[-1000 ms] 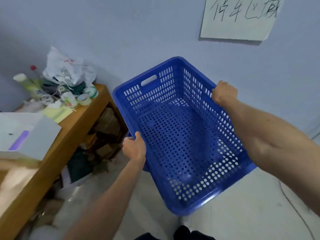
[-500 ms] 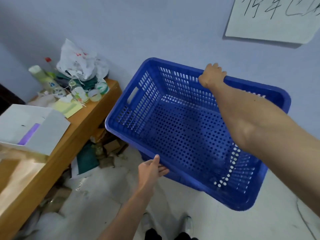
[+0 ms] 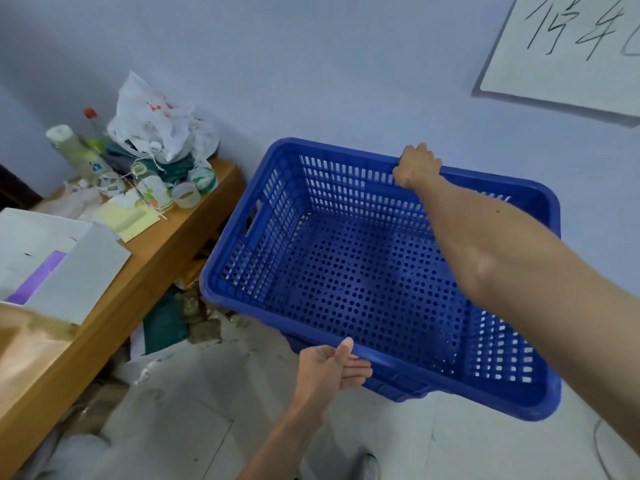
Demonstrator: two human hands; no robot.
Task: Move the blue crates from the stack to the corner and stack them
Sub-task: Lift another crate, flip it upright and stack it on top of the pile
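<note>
A blue perforated plastic crate [image 3: 363, 271] hangs in front of me near the pale wall, its long side facing me and its inside empty. My right hand [image 3: 417, 166] grips the far rim from above. My left hand [image 3: 332, 368] is at the near rim, thumb on top and fingers flat under the edge. Part of a second blue crate [image 3: 398, 386] shows just below the near rim; I cannot tell whether the two touch.
A wooden desk [image 3: 145, 268] stands to the left with a white plastic bag [image 3: 152, 116], bottles, cups and a white box [image 3: 59, 261]. Cardboard and rubbish lie under it. A paper sign [image 3: 568, 53] hangs on the wall. The floor [image 3: 194, 417] is pale tile.
The crate has turned so its long side faces me and has sunk toward the floor by the wall. My right hand moved to the far rim, my left hand to the near rim.
</note>
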